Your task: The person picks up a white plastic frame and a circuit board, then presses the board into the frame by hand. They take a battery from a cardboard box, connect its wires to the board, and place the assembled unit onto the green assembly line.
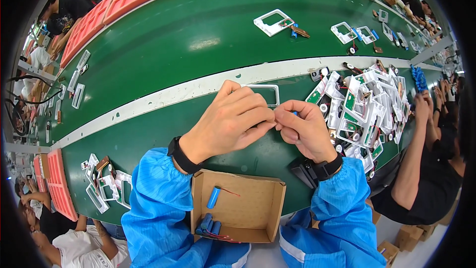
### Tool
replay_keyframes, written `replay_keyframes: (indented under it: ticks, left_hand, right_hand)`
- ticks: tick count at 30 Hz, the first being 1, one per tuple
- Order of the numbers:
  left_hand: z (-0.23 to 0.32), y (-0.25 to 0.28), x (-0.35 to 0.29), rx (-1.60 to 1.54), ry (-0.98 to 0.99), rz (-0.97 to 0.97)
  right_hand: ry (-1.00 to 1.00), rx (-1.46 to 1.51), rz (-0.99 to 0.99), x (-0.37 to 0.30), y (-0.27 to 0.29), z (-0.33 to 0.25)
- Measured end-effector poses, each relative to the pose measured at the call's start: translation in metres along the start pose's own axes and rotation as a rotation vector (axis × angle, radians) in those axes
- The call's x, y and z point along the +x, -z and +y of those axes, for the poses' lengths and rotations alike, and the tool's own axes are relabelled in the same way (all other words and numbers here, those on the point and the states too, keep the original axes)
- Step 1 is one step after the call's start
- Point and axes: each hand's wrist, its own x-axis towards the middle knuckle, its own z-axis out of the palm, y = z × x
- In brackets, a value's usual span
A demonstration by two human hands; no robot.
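Observation:
My left hand (230,121) and my right hand (307,128) meet fingertip to fingertip above the green bench. Both are closed in a pinch. A bit of blue (295,113) shows between the right fingers, its kind hidden by them. What the left fingertips pinch is too small to make out. Just behind the hands lies a white plastic frame (276,95), partly covered by the left hand. Below my forearms sits an open cardboard box (258,176) holding several blue cylindrical batteries (214,197) with thin red leads.
A heap of white frames with green circuit boards (369,106) fills the right side. More frames (109,188) lie at left. Across a pale rail (163,104), a green belt (198,64) carries scattered frames (272,22). A black object (302,172) lies near my right wrist. A co-worker's arm (409,168) reaches in at right.

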Motion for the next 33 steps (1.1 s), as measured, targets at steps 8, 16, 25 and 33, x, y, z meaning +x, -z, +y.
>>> replay_keyframes:
  ticks: [8, 16, 25, 33]
  left_hand:
    - [0.005, 0.004, 0.002, -0.168, 0.159, -0.080]
    - [0.003, -0.001, -0.004, -0.282, 0.387, -0.237]
    - [-0.008, -0.012, -0.019, 0.046, 0.313, -0.265]
    - [-0.006, -0.008, -0.016, 0.026, 0.345, -0.293]
  right_hand:
    - [0.063, -0.036, -0.098, -0.001, 0.003, 0.000]
    - [0.474, -0.631, -0.051, 0.010, 0.009, 0.008]
    - [0.526, -1.018, 0.036, 0.030, 0.019, 0.004]
    - [0.470, -1.022, 0.066, 0.031, 0.017, 0.010]
